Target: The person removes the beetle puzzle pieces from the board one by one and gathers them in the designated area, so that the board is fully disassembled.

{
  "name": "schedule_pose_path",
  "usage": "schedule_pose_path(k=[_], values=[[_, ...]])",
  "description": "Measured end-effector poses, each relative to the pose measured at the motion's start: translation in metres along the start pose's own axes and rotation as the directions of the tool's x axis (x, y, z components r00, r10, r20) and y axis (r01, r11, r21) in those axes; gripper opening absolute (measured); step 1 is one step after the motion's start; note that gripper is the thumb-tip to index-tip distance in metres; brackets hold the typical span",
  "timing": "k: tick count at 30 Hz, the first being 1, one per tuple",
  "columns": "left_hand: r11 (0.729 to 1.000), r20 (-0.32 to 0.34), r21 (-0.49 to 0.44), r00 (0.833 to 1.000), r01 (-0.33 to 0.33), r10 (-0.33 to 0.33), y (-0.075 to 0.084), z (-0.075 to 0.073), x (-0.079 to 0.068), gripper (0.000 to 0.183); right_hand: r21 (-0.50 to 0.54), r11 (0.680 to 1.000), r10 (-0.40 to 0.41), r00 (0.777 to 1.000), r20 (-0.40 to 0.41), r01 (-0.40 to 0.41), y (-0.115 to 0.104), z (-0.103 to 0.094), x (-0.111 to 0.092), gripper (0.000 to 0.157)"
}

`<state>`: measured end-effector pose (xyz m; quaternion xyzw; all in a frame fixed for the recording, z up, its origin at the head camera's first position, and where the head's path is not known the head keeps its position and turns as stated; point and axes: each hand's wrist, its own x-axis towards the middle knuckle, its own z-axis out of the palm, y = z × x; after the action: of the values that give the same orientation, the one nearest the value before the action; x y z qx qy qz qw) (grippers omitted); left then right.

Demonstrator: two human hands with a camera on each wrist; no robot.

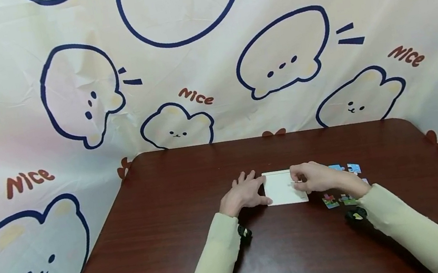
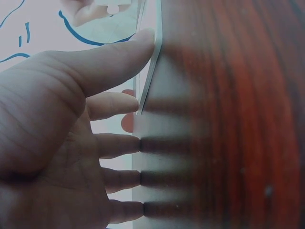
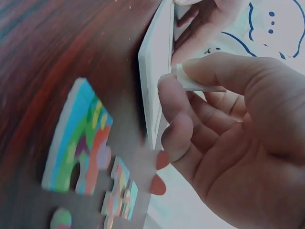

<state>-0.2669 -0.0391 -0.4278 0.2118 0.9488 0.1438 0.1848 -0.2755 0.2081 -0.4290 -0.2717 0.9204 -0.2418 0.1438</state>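
A white rectangular board (image 1: 277, 189), like a jigsaw tray, lies flat on the table between the two hands. My left hand (image 1: 243, 194) rests at its left side, fingers spread and straight. In the left wrist view the thumb (image 2: 119, 59) touches the board's near edge and the index fingertip is right at its far corner. My right hand (image 1: 315, 177) pinches a small puzzle piece (image 3: 189, 84) between thumb and fingers, just over the right part of the board. Its pale edge and back show; the fingers hide much of it.
Several loose, colourful puzzle pieces lie right of the board, among them a green and pink piece (image 1: 330, 201) and a blue piece (image 1: 354, 168). The right forearm passes over part of this group. Behind the brown table (image 1: 167, 242) hangs a printed cloth (image 1: 225, 121).
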Motion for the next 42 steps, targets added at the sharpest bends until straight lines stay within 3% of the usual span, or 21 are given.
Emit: schedule_pose_path(k=[9, 26, 33, 42], values=[[1.000, 0.001, -0.008, 1.000, -0.010, 0.010, -0.001, 0.000, -0.002, 0.068, 0.020, 1.000, 0.025, 0.994, -0.102, -0.023, 0.010, -0.010, -0.019, 0.004], [1.000, 0.002, -0.015, 1.000, -0.001, 0.001, -0.002, 0.000, -0.002, 0.071, 0.101, 0.989, 0.129, 0.959, -0.251, -0.107, 0.035, -0.029, -0.070, 0.015], [1.000, 0.002, -0.018, 1.000, -0.004, 0.004, -0.002, 0.000, 0.000, 0.070, 0.119, 0.984, 0.157, 0.953, -0.258, -0.129, 0.048, -0.034, -0.090, 0.017], [1.000, 0.006, -0.024, 1.000, -0.003, 0.003, -0.003, 0.001, 0.001, 0.069, 0.022, 0.988, 0.151, 0.937, -0.316, -0.152, 0.062, -0.036, -0.117, 0.013]])
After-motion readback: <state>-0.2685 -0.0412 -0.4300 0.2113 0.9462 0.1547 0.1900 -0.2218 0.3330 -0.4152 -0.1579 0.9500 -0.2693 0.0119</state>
